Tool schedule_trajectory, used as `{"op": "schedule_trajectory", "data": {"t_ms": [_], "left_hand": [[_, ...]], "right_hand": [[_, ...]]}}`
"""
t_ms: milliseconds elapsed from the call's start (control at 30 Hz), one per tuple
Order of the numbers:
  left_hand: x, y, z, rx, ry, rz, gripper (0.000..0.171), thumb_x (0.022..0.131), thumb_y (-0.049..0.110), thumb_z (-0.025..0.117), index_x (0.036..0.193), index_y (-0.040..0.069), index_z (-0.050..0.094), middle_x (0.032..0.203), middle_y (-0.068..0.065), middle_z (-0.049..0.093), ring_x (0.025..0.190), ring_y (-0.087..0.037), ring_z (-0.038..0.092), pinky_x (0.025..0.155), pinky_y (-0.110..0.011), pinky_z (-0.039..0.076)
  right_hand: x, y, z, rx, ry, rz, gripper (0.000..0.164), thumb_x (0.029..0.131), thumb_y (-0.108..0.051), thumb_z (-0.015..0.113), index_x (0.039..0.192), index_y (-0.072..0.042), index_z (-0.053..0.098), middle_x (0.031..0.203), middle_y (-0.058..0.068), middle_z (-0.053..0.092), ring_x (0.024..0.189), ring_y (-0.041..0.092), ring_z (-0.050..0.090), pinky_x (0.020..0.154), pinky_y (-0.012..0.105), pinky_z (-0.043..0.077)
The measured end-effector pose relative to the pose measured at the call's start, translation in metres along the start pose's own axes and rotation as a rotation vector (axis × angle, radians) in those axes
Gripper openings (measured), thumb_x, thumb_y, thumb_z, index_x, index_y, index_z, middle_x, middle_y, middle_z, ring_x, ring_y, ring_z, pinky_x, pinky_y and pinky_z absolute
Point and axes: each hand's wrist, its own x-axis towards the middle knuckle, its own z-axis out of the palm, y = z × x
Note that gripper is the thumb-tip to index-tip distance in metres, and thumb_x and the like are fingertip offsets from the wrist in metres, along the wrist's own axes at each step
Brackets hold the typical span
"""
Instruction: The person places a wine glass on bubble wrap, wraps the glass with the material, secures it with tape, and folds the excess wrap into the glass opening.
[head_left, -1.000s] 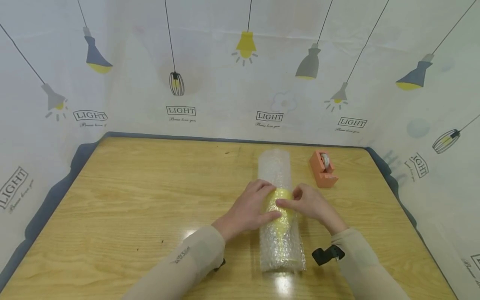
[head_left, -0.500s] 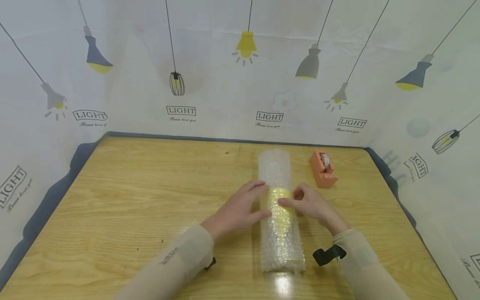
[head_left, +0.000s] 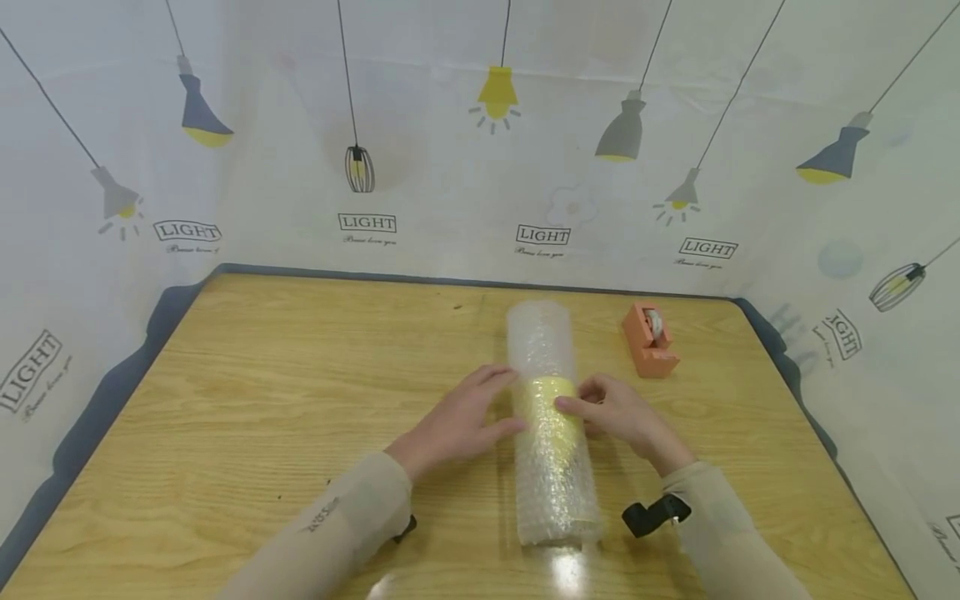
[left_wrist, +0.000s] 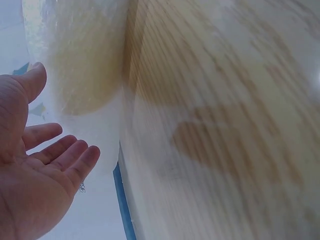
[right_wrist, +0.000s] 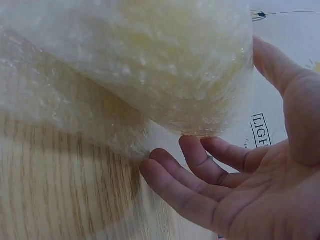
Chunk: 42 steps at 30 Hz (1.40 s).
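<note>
On a wood table [head_left: 315, 367] by lamp-print walls [head_left: 431, 108], an orange tape dispenser [head_left: 648, 346] sits near a bubble-wrap roll [head_left: 552, 437]; right hand [head_left: 621, 412] grips it, left hand [head_left: 459, 419] is just beside, fingers apart.

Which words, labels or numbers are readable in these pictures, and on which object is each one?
"LIGHT": boxed, repeated on the wall covering.
"H": faint, wall covering, right side; neighbouring marks unclear.
Script lines under "LIGHT": too small.
Left sleeve print: too blurred.
Bubble wrap: no text visible.

Booth-like work spot, room type unclear: wood-grain surface [head_left: 300, 358], lamp-and-"LIGHT"-print backdrop [head_left: 435, 167] on 3 sides.
</note>
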Motion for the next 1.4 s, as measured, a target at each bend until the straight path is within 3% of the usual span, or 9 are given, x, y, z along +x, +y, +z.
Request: {"op": "schedule_trajectory", "data": {"t_ms": [333, 533, 767, 1033, 1200, 1400], "left_hand": [[-0.001, -0.001, 0.0, -0.014, 0.024, 0.01, 0.078, 0.099, 0.047, 0.067, 0.16, 0.01, 0.037, 0.163, -0.008, 0.039, 0.149, -0.026, 0.039, 0.123, -0.045, 0.034], [0.003, 0.006, 0.006, -0.05, 0.039, -0.018, 0.081, 0.096, 0.048, 0.07, 0.161, 0.012, 0.036, 0.165, -0.005, 0.036, 0.149, -0.026, 0.038, 0.122, -0.046, 0.035], [0.007, 0.01, 0.012, -0.034, 0.071, 0.004, 0.078, 0.096, 0.045, 0.072, 0.158, 0.011, 0.04, 0.161, -0.006, 0.04, 0.147, -0.026, 0.041, 0.121, -0.044, 0.038], [0.01, 0.016, 0.013, -0.019, 0.074, -0.008, 0.079, 0.095, 0.044, 0.074, 0.158, 0.011, 0.041, 0.159, -0.006, 0.041, 0.145, -0.024, 0.042, 0.122, -0.041, 0.037], [0.012, 0.02, 0.014, 0.002, 0.07, -0.018, 0.079, 0.094, 0.046, 0.074, 0.159, 0.013, 0.04, 0.159, -0.005, 0.041, 0.145, -0.023, 0.043, 0.121, -0.041, 0.038], [0.013, 0.022, 0.014, 0.014, 0.068, -0.027, 0.079, 0.095, 0.047, 0.073, 0.159, 0.014, 0.041, 0.16, -0.004, 0.041, 0.145, -0.023, 0.042, 0.12, -0.042, 0.039]], "right_hand": [[0.0, -0.002, 0.0, -0.014, -0.045, -0.035, 0.062, 0.1, -0.035, 0.069, 0.136, 0.013, 0.052, 0.127, 0.026, 0.065, 0.105, 0.028, 0.066, 0.09, 0.045, 0.061], [-0.003, -0.003, -0.006, -0.038, -0.102, -0.084, 0.057, 0.104, -0.03, 0.064, 0.138, 0.015, 0.052, 0.132, 0.029, 0.063, 0.115, 0.032, 0.064, 0.093, 0.047, 0.06], [-0.005, -0.005, -0.013, -0.1, -0.127, -0.093, 0.059, 0.104, -0.03, 0.064, 0.139, 0.015, 0.052, 0.134, 0.03, 0.062, 0.116, 0.035, 0.065, 0.093, 0.049, 0.06], [-0.011, -0.014, -0.018, -0.212, -0.072, -0.083, 0.067, 0.101, -0.03, 0.068, 0.14, 0.019, 0.046, 0.128, 0.032, 0.062, 0.11, 0.037, 0.065, 0.084, 0.043, 0.061], [-0.016, -0.022, -0.021, -0.239, -0.03, -0.096, 0.062, 0.098, -0.026, 0.071, 0.136, 0.018, 0.05, 0.12, 0.028, 0.065, 0.105, 0.036, 0.066, 0.08, 0.042, 0.061], [-0.02, -0.031, -0.018, -0.285, 0.003, -0.117, 0.06, 0.097, -0.028, 0.072, 0.135, 0.014, 0.053, 0.122, 0.027, 0.065, 0.111, 0.04, 0.065, 0.082, 0.043, 0.062]]}}
